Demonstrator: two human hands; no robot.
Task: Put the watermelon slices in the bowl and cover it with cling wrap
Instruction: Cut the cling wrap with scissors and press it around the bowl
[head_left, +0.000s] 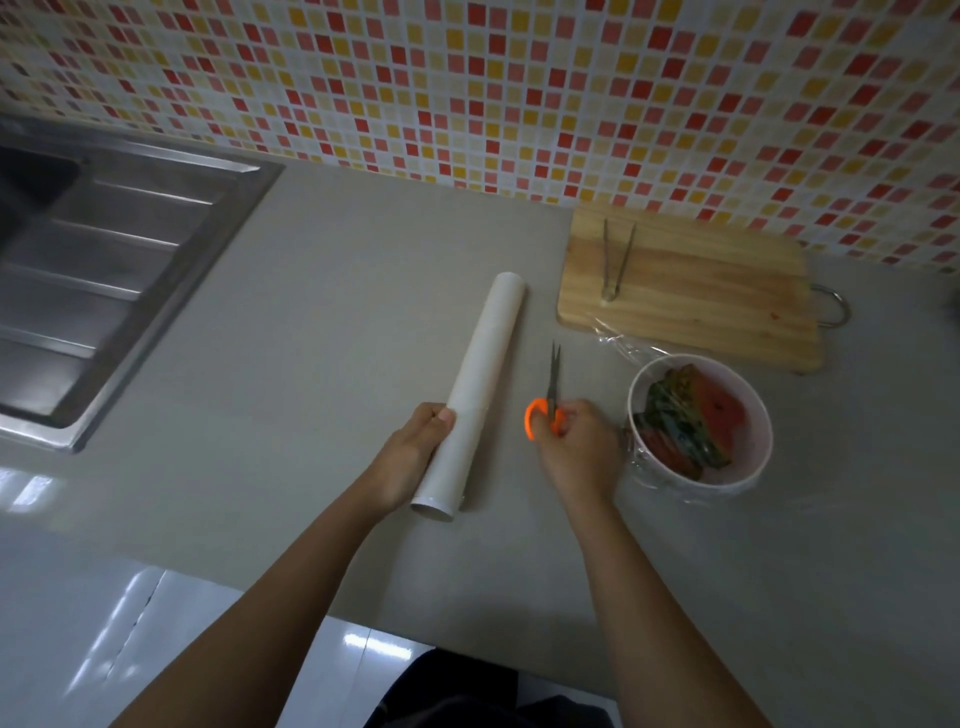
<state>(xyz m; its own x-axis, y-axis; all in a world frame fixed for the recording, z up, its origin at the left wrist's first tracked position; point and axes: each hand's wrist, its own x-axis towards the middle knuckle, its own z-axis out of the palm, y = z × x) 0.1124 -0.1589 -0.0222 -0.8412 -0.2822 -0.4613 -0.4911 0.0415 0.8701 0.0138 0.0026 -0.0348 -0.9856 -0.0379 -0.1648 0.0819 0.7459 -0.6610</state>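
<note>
- Head view: the left hand (415, 452) is gripping the near part of the cling wrap roll (480, 379), fingers curled round it from the left.
- The roll is lying on the grey counter (337, 249), its long axis running away from the person and leaning slightly right, with the open near end facing the person.
- Just right of the roll, the right hand (576, 447) is holding the scissors (553, 384) by their orange handles. The blades are lying almost together and pointing away towards the wall.
- Right of that hand, the bowl (698, 358) is sitting on the counter with the watermelon slices (696, 415) stacked inside, rinds to the left and red flesh to the right.
- Clear film (618, 340) is showing crumpled at the bowl's left side and behind it. I cannot tell whether it is covering the whole opening.
- Farther back, a wooden cutting board (691, 291) is carrying metal tongs (615, 260), their tips pointing away.
- At far left a steel sink (104, 270) is sitting in the counter, and a tiled wall (519, 78) is rising behind.
</note>
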